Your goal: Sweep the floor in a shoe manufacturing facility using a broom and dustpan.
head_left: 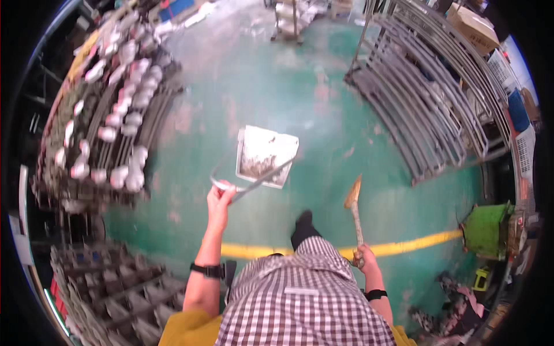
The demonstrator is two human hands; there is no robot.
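1. Nearest, at the lower edge: a checked shirt (pixel 306 300) over yellow cloth, with a dark shoe (pixel 302 226) stepping onto the green floor (pixel 277 86).
2. Right hand (pixel 365 256), low right, closed around the handle of a trowel (pixel 353 202); blade up and tilted a little left, over the yellow line (pixel 415 244).
3. Left hand (pixel 219 196), raised, fist tight on the wire bail of a pail (pixel 265 155); a black band on that wrist.
4. Pail hanging just beyond the left hand, tipped toward the camera, pale and smeared inside with dark residue, possibly mortar; too blurred to be sure.
5. Left of the hand: a rack (pixel 109 115) loaded with rows of white pieces.
6. Right, farther off: a green bin (pixel 487 230) near the line's end.
7. Far right: grey metal frames (pixel 427 109) leaning in a stack, with a cardboard box (pixel 473 26) behind.
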